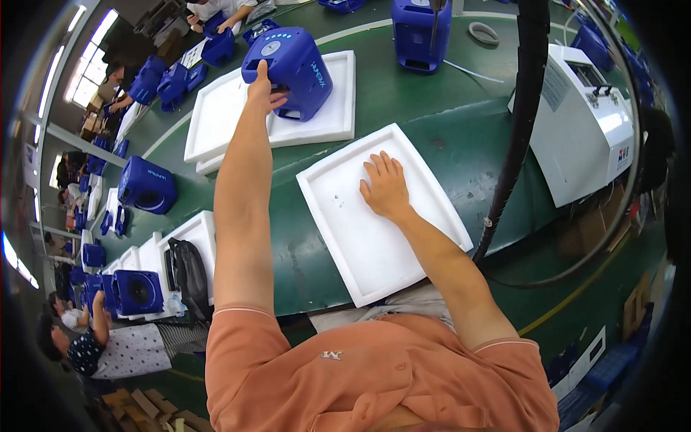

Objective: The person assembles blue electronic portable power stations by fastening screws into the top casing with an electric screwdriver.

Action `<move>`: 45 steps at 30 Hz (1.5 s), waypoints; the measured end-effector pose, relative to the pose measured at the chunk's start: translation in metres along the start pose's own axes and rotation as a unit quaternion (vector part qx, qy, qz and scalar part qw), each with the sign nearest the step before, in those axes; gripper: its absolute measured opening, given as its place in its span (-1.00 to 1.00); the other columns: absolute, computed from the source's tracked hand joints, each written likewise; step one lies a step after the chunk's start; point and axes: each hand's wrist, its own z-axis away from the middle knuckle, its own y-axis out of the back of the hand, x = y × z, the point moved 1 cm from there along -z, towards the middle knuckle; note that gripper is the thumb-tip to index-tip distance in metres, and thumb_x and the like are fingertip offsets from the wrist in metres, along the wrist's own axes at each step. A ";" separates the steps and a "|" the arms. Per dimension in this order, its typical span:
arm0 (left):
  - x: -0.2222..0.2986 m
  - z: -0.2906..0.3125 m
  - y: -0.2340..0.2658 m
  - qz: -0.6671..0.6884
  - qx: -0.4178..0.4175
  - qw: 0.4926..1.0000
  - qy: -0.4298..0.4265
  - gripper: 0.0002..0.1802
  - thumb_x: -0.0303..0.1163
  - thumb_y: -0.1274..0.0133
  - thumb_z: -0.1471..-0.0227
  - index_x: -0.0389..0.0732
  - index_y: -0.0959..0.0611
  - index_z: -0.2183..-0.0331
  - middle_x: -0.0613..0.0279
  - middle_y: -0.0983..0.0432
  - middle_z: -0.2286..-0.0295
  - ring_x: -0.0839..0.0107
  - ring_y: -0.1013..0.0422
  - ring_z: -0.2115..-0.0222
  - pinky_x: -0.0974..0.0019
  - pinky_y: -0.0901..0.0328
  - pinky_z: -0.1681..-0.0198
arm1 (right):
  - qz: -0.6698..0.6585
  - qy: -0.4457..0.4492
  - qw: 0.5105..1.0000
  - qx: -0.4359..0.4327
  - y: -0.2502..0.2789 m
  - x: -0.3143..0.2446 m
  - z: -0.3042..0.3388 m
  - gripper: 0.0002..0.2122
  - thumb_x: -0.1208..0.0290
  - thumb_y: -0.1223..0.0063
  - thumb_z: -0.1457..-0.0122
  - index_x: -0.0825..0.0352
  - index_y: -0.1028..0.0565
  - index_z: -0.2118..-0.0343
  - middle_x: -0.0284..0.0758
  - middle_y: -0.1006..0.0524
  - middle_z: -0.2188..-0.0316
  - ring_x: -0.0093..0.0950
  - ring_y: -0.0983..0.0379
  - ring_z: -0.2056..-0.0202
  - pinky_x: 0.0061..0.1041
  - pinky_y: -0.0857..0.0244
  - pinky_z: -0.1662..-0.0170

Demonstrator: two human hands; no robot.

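My left arm reaches far forward, and my left hand (263, 92) grips a blue portable speaker (309, 79) at its near left edge. This speaker has a round dial and a row of small lights on top. It is over a white foam tray (344, 93) at the far left; whether it rests fully on the tray I cannot tell. My right hand (386, 186) lies palm down with fingers spread on a second white foam tray (367, 245), directly in front of me. A few small dark specks show in that tray, left of the hand.
Another blue speaker (421, 36) stands at the back, beside a grey ring (484, 33) and a thin white cable. A white machine (583, 122) is on the right, with a thick black hose (525, 108) before it. More blue speakers and people line the left.
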 end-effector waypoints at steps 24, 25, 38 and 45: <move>-0.276 0.210 0.154 -0.225 0.017 0.908 -0.353 -0.57 -0.11 -0.33 0.02 -0.16 -0.72 0.16 0.08 -0.58 0.06 0.11 -0.44 -0.02 0.14 -0.29 -0.12 | 0.026 -0.042 0.998 -0.035 -0.014 -0.053 0.002 -0.53 0.17 -0.04 -0.27 0.28 -0.43 -0.19 -0.20 -0.30 -0.31 -0.20 -0.01 -0.41 -0.09 0.21 -0.43; -0.276 0.208 0.154 -0.221 0.015 0.911 -0.349 -0.58 -0.11 -0.33 0.02 -0.15 -0.72 0.17 0.08 -0.57 0.04 0.11 -0.44 -0.03 0.14 -0.30 -0.12 | 0.025 -0.040 0.998 -0.035 -0.014 -0.054 0.002 -0.53 0.17 -0.04 -0.27 0.28 -0.43 -0.19 -0.20 -0.30 -0.31 -0.20 -0.01 -0.41 -0.09 0.21 -0.43; -0.283 0.214 0.175 -0.182 0.060 0.899 -0.393 -0.84 -0.35 -0.23 0.01 -0.18 -0.75 0.33 0.03 -0.66 0.21 0.10 -0.53 0.02 0.09 -0.37 -0.07 | 0.007 -0.005 1.000 0.000 -0.027 -0.060 0.005 -0.53 0.19 -0.11 -0.21 0.32 -0.48 -0.13 -0.19 -0.37 -0.25 -0.15 -0.12 -0.36 -0.06 0.10 -0.39; -0.276 0.208 0.165 -0.110 0.039 0.931 -0.346 -0.83 -0.44 -0.12 0.02 -0.16 -0.74 0.34 0.13 -0.68 0.29 0.25 -0.59 0.21 0.23 -0.43 0.06 | -0.043 0.008 0.999 0.008 -0.027 -0.102 -0.012 -0.51 0.28 -0.16 -0.16 0.36 -0.45 -0.14 -0.11 -0.35 -0.26 -0.12 -0.12 -0.36 -0.03 0.10 -0.39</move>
